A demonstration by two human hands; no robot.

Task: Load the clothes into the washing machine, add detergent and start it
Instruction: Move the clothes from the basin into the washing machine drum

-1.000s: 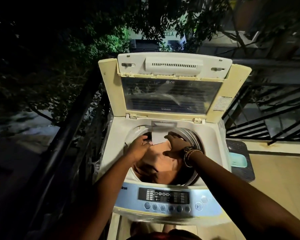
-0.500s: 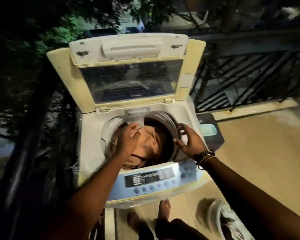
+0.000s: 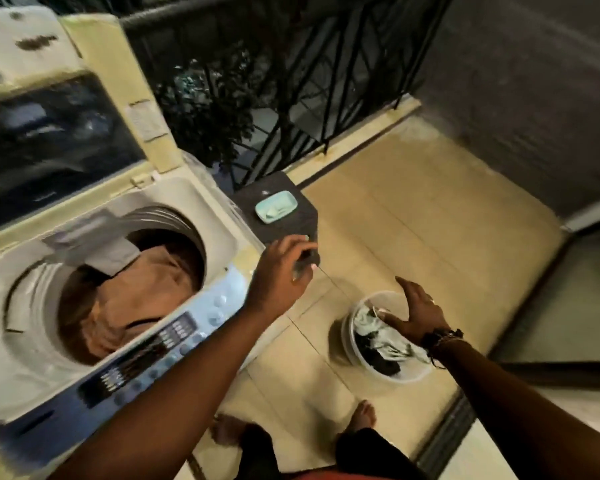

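A top-loading washing machine (image 3: 21, 317) stands at the left with its lid (image 3: 49, 98) raised. Brown clothes (image 3: 142, 289) lie in its drum. On the floor to the right sits a white bucket (image 3: 409, 377) holding dark and white clothes (image 3: 381, 344). My right hand (image 3: 420, 311) hovers just over the bucket with fingers spread, holding nothing. My left hand (image 3: 281, 271) is in the air beside the machine's right front corner, fingers loosely curled and empty. The control panel (image 3: 153, 351) runs along the machine's front edge.
A dark stool (image 3: 291, 223) with a teal soap dish (image 3: 274, 206) stands right of the machine. A black metal railing (image 3: 309, 81) closes off the balcony behind. My bare feet (image 3: 362, 415) are on the beige tiled floor (image 3: 413, 220). A grey wall (image 3: 534, 98) is at right.
Both hands have left the drum and swung right. My right hand has dropped toward the bucket on the floor, and my view has turned right and down.
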